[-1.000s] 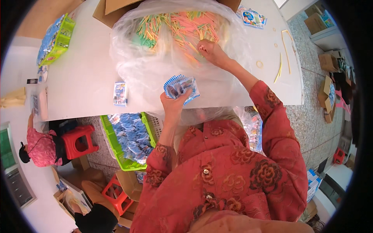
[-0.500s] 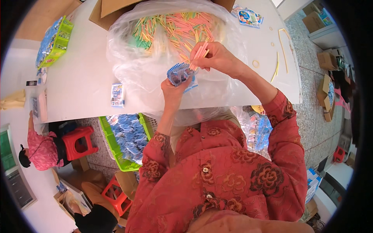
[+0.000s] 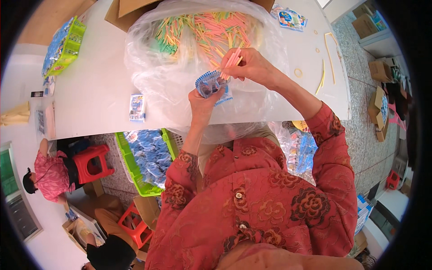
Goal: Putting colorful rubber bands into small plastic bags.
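The left hand (image 3: 202, 104) is closed around the lower part of a blue-and-white pouch (image 3: 207, 89), with thumb and fingers clamped on the film; the pouch is held above the near part of the white table (image 3: 92, 101), its open mouth facing up. The right hand (image 3: 254, 68) pinches a small bundle of pink and yellow sticks (image 3: 231, 63) between thumb and fingers; the lower ends of the bundle are at the pouch mouth; whether they touch its contents cannot be told. A clear plastic bag (image 3: 146, 67) lies spread beyond both hands; it contains loose pink, yellow and green sticks (image 3: 227, 28); a flat packet (image 3: 137, 108) rests on the table, left of the pouch.
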{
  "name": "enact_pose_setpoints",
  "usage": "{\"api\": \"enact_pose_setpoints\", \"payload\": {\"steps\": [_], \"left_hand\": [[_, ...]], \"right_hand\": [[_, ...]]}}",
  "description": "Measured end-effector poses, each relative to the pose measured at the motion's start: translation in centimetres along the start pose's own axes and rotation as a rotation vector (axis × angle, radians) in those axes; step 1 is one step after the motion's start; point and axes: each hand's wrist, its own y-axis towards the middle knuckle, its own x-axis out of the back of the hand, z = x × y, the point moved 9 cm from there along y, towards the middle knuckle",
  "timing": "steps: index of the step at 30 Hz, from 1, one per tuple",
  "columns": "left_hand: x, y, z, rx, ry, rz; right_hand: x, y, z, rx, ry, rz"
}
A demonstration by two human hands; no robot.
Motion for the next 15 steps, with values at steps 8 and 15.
{"api": "enact_pose_setpoints", "payload": {"steps": [8,15], "left_hand": [[-0.6,0.3,-0.4,-0.006,-0.052,0.040],[-0.3,0.1,-0.2,0.013,-0.103,0.028]], "right_hand": [[-0.6,0.0,1.3,0.239,-0.204,-0.060],[-1.3,-0.1,1.2,0.125,-0.354,-0.014]]}}
